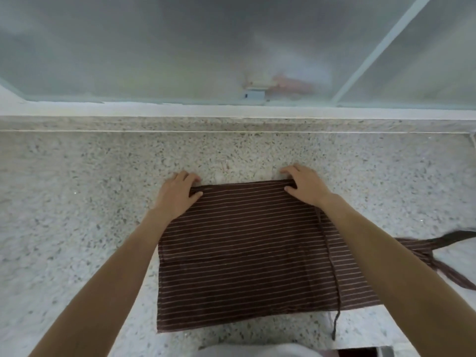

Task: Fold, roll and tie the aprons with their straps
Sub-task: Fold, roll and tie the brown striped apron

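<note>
My left hand grips the far left corner of the apron, thumb on top, fingers curled over its far edge; the folded apron lies flat on the counter, stretching from that edge toward me; my right hand grips the far right corner likewise; a strap runs toward me near the apron's right side; I judge the roll starts here; my fingertips are hidden.

A speckled stone counter carries a folded brown striped apron, its straps trailing right.
</note>
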